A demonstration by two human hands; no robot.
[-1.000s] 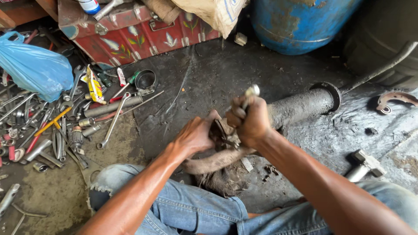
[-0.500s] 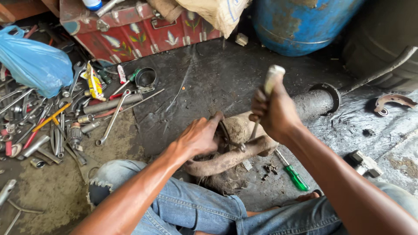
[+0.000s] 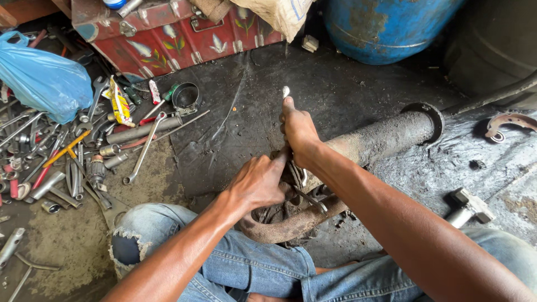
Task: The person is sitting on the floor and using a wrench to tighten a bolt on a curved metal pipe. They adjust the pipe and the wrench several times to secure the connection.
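Hands (image 3: 279,162) clenched over rusty pipe (image 3: 386,137)

One blue drum (image 3: 386,25), one blue bag (image 3: 42,81), one red metal trunk (image 3: 168,39), one hammer (image 3: 467,207).

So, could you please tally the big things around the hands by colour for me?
Blue: 2, the plastic bag and the barrel
Red: 1, the metal box
Rusty brown: 2, the long pipe and the curved pipe under the left hand and right hand
Total: 5
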